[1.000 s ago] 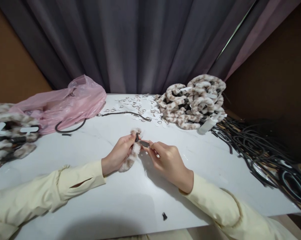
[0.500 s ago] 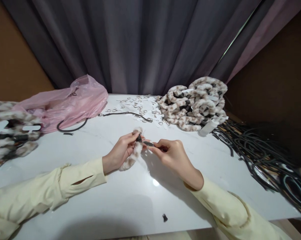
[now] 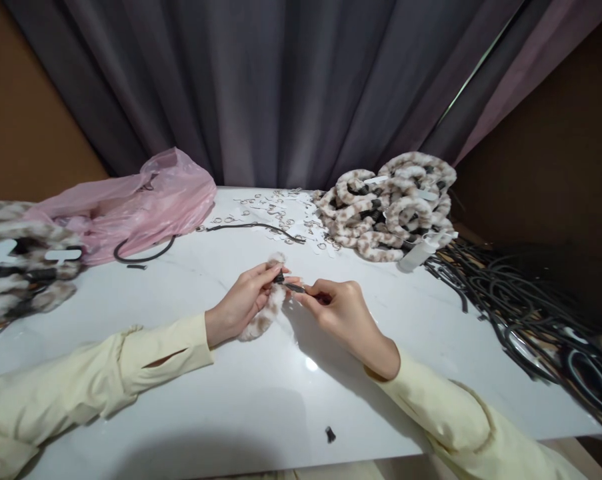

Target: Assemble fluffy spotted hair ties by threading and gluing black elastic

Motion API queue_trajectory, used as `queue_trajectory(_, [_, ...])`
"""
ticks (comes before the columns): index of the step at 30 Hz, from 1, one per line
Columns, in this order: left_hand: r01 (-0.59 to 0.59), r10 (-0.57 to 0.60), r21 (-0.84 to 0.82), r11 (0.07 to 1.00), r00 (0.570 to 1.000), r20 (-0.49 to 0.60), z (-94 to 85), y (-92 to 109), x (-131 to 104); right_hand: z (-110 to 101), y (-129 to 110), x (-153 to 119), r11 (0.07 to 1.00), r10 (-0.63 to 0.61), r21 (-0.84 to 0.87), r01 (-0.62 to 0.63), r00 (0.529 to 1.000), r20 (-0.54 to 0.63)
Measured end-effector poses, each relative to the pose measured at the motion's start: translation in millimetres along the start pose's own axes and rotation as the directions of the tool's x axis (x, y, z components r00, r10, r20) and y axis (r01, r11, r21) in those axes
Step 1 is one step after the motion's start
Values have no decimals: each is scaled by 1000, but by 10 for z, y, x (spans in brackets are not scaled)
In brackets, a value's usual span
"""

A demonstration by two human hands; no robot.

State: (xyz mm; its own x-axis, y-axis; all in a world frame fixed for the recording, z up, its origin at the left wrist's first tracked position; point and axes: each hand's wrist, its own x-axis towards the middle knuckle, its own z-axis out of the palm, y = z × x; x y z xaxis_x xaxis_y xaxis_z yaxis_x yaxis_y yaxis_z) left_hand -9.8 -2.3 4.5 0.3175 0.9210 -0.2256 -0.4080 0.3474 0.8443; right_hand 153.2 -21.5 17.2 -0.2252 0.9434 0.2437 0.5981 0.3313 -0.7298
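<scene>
Over the middle of the table, my left hand (image 3: 245, 303) is closed around a fluffy ring (image 3: 265, 321), white with brown patches. A short black section (image 3: 279, 277) of the ring shows at its fingertips. My right hand (image 3: 343, 310) pinches a slim dark tool with a pointed tip (image 3: 295, 287); its kind is too small to tell. That tip points left at the black section, touching or very close to it. Fingers of the left hand show behind the tip. A small black scrap (image 3: 329, 435) lies near the table's front edge.
Fluffy rings with white tags are piled at back right (image 3: 395, 207) and far left (image 3: 31, 293). Also on the table (image 3: 221, 407) are a pink plastic bag (image 3: 145, 207), small metal rings with white tags (image 3: 281, 213), black cords (image 3: 511, 307) and a translucent bottle (image 3: 421, 253).
The right hand and the dark tool have shifted slightly left, bringing the tip nearer the black section. The left hand keeps its hold on the fluffy ring.
</scene>
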Motion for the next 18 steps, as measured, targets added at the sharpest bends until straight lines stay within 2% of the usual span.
queue_trajectory(7, [-5,7,53,999,999,-44,-27,-34,-1,78,-33,-27,972,-121,-200,120,993,6])
queue_trajectory(10, [-4,9,111,994,999,-43,-37,-16,18,24,-75,-13,970,-94,-223,100,995,38])
queue_trajectory(15, [90,-103,247,965,994,40,-23,221,49,-392,-63,61,977,70,-212,-30,981,179])
queue_trajectory(18, [183,-206,240,953,975,77,-23,394,29,-633,151,78,928,103,-372,-23,975,196])
